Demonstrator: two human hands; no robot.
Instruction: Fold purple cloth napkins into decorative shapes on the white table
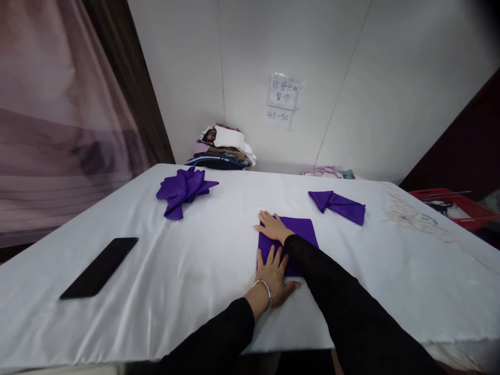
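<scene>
While left hand point(273, 276) and right hand point(273, 227) lay flat over it, fingers spread, purple cloth point(305, 226) sat near-square, long axis unclear, side edges running toward wall point(175, 78).

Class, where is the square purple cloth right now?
In the head view, the square purple cloth lies just right of centre on the white tablecloth, partly under the right hand and left hand, with a narrow purple cloth to its upper right.

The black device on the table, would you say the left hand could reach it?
Probably yes: only white tablecloth lies between the left hand, fingers on the purple cloth, and the black device.
</scene>
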